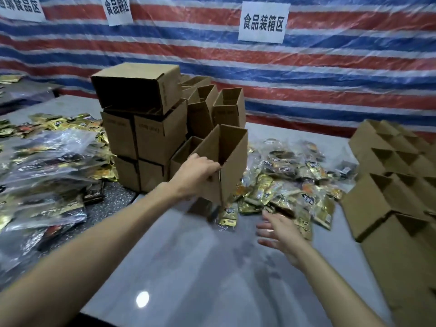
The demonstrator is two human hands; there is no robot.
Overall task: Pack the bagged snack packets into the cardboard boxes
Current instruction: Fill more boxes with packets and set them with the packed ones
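Left hand (197, 174) is gripping a matte brown cardboard box (226, 161), lifting it tilted above the glossy table (188, 267). Right hand (280, 234) is hovering, fingers spread, beside crinkly gold snack packets (283, 185). Stacked boxes (146, 128) are standing behind.

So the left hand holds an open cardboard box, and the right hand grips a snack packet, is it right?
Not quite. In the head view the left hand holds the cardboard box, but the right hand is open and grips nothing.
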